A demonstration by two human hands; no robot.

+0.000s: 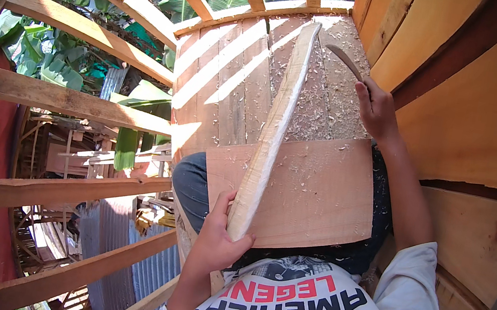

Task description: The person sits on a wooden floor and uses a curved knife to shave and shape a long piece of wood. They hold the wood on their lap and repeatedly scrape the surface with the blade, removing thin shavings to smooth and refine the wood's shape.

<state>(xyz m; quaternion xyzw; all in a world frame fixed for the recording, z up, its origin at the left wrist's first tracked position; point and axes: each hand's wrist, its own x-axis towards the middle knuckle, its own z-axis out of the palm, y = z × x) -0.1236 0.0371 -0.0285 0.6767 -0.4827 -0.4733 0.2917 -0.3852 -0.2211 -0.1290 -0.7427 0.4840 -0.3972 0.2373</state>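
Observation:
A long pale strip of wood (277, 120) slants from my lap up to the far end of the floor, its right face whitish and freshly cut. My left hand (220, 242) grips its near end, thumb on one side and fingers on the other. Off to the right of the strip, my right hand (378, 109) is closed round the handle of a knife with a curved dark blade (345, 61). The blade points toward the strip's far end and stands apart from it. Across my thighs lies a flat brown board (320, 196), beneath the strip.
Wood shavings (328, 112) are scattered over the plank floor (223, 111) and the board. Wooden railing bars (74, 98) line the left side and far end, with banana leaves beyond. A plank wall (485, 116) rises close to my right arm. Corrugated sheets lie below, left.

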